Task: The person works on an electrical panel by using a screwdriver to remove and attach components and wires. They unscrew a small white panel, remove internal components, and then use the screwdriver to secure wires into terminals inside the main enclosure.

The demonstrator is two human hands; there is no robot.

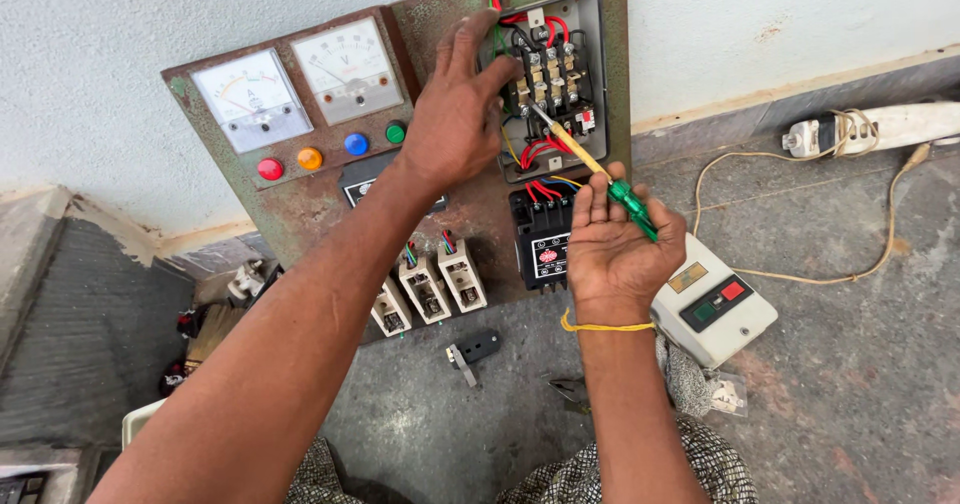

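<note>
A person seated on the concrete floor (850, 384) works at a rusted control panel (470, 214) propped against the wall. Nearest the viewer, the right hand (615, 244) is curled around the green handle of a screwdriver (600, 174), palm up, with the handle pinched between thumb and fingers; its tip reaches up and left into the open starter box (590, 64) at the panel's upper right. The tool looks light and rigid, its smooth plastic handle the natural place to hold it, and the slim shaft probably calls for a steady grip. Just left of the box, the left hand (455, 114) lies spread against the panel, fingers extended to the wiring at the box's edge; whether it grips a wire cannot be told. Farther left on the panel sit two white meters (300, 84) above a row of coloured indicator lamps (330, 152). Below the panel, three white fuse carriers (430, 289) stand; to its right lies a pale switch cover (715, 309).
</note>
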